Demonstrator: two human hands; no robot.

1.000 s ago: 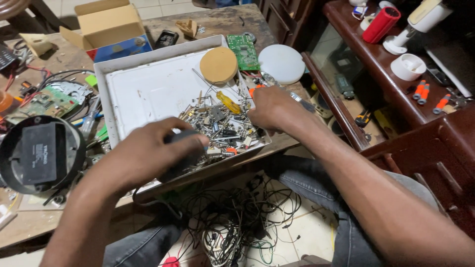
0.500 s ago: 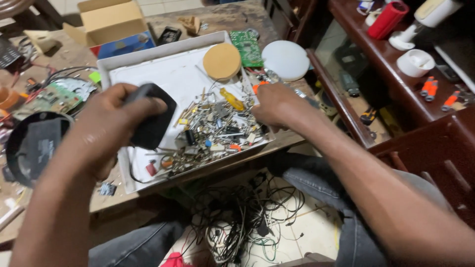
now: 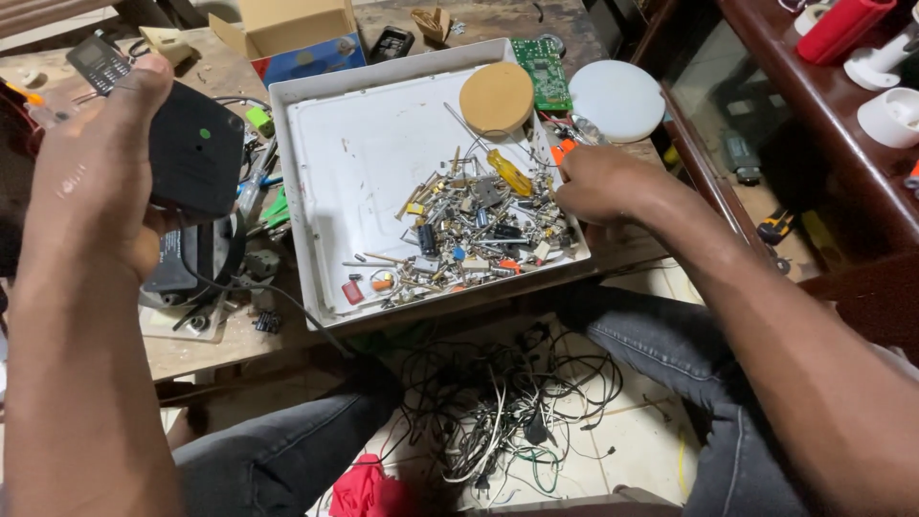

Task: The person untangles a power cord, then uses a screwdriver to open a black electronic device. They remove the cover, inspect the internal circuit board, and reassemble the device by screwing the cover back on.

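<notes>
At the upper left of the frame the left hand [image 3: 91, 163] has its fingers clenched around a black adapter [image 3: 196, 148] above the desk [image 3: 206, 349]; the right hand [image 3: 598, 182] rests on the right rim of the white tray [image 3: 316, 191], fingers curled beside the screws and parts [image 3: 469, 230], grip unclear

Your left hand [image 3: 91, 172] is raised to the left of the white tray [image 3: 383, 144] and grips a black plastic box [image 3: 196, 158] with a small green dot on its face; a thin black cord [image 3: 258, 287] hangs from it past the tray's corner. Your right hand [image 3: 598, 182] rests at the tray's right edge, fingers curled against the heap of screws and small parts [image 3: 474, 225], just beside a yellow screwdriver [image 3: 509, 172]. A round tan disc [image 3: 496, 96] lies at the tray's far rim, and a green circuit board [image 3: 541, 72] and a white round lid [image 3: 617, 101] sit nearby. Tangled wires [image 3: 498, 402] lie on the floor between your knees.
</notes>
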